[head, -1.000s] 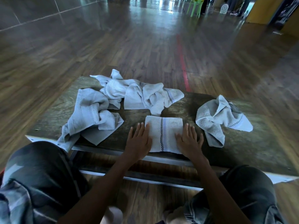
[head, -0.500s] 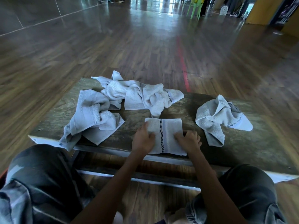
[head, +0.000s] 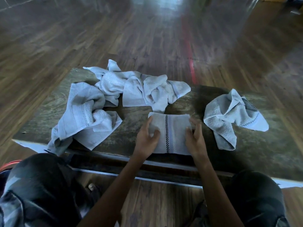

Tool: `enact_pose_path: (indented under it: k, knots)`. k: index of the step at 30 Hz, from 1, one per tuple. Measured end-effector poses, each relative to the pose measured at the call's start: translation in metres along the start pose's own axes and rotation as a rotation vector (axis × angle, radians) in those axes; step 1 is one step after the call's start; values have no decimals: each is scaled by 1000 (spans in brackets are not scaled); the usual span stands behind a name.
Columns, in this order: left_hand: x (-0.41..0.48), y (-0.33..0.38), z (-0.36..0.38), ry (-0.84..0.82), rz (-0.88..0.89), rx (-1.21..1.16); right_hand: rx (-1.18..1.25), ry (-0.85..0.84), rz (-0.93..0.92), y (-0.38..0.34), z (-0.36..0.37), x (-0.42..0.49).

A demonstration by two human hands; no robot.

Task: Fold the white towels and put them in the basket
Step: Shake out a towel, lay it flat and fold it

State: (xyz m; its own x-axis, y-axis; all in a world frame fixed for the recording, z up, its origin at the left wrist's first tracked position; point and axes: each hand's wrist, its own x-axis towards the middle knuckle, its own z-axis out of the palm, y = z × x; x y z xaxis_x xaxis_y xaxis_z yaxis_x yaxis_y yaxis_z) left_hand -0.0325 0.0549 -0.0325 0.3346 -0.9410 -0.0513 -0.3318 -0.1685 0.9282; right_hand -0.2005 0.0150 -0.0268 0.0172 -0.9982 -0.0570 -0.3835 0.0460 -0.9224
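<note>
1. Dark, glossy wood-plank floor [head: 114, 38], crossed by a red line; the view is blurred.
2. Worktop [head: 255, 154]: a low, weathered grey-brown wooden board with a pale front edge, set just ahead of the seated person's knees.
3. Tangled heap of white terry towels [head: 139, 89], at the far middle of the worktop; soft, limp, deeply creased. How many it holds cannot be told.
4. Crumpled white towel on the left [head: 82, 115]; one corner droops over the front edge.
5. Crumpled white towel on the right [head: 229, 115], well apart from the others, with a checked border showing.
6. Folded white terry towel with a black checked stripe [head: 173, 136], flat at the near middle. It is a compact, nearly square pad, its stripe running near to far.
7. Left hand [head: 146, 138]: grips the pad's left edge, thumb on top.
8. Right hand [head: 195, 140]: grips the right edge, fingers curled at the side.

The pad lies directly between the hands, each equally near. The fold looks finished, so the probable next step is lifting it level to the basket, which is not in view. Loose layers could slip open if held unevenly.
</note>
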Motion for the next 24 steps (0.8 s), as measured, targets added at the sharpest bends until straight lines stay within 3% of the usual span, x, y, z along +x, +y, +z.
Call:
enact_pose_path:
  k: [5, 16, 24]
  knots:
    - [8, -8, -3, -27, 106, 37, -62, 19, -23, 6, 3, -1]
    - [1, -8, -9, 19, 66, -67, 76, 32, 1, -7, 8, -16]
    - [-48, 1, -81, 155, 113, -213, 112, -33, -180, -56, 39, -54]
